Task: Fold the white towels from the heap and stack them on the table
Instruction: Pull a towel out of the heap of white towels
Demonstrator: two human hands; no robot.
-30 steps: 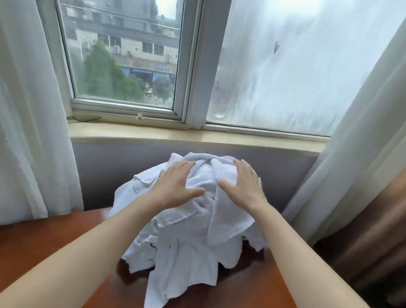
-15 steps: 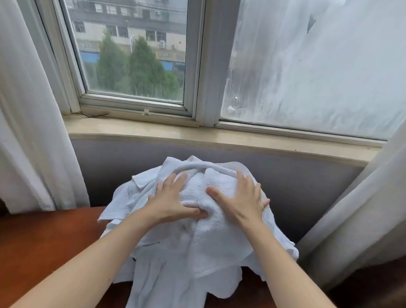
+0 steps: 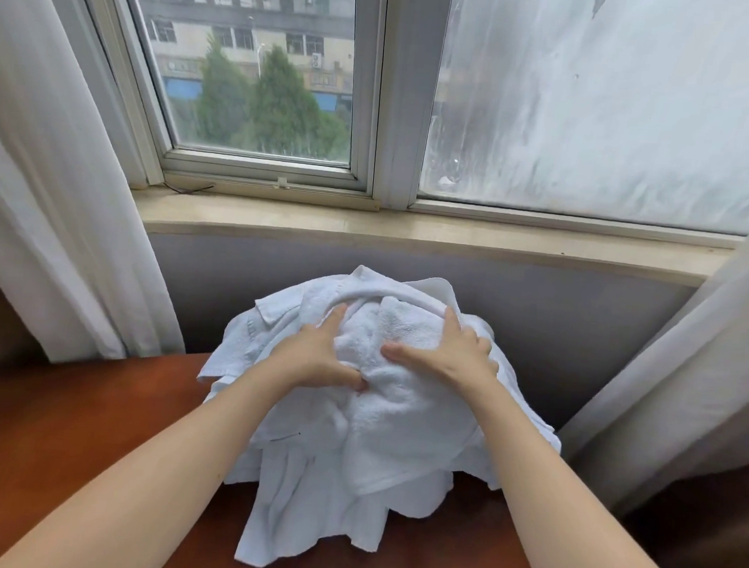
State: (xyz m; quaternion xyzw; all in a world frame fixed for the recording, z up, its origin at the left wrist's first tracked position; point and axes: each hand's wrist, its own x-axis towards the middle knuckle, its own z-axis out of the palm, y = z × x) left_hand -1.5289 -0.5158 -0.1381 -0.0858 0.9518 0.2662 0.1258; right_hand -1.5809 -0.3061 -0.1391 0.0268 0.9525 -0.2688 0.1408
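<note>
A heap of white towels [image 3: 304,500] sits on the reddish-brown wooden table [image 3: 65,439], pushed back against the grey wall under the window. A thick terry towel [image 3: 398,418] lies on top of the heap. My left hand [image 3: 314,355] lies on the towel's left side, its thumb dug into a fold and its fingertips sunk under a rolled edge. On the towel's right side is my right hand [image 3: 452,355], thumb pointing left, fingers curled over the towel's far side. The cloth bunches up between the two hands.
A stone window sill [image 3: 411,233] runs behind the heap below a double window [image 3: 376,106]. White curtains hang at the left [image 3: 52,172] and at the right [image 3: 690,372]. Bare table surface lies left of the heap and in front of it.
My hands lay flat and spread on the heap; now their fingers dig into the top towel and bunch it between them. The view has moved closer and tilted down.
</note>
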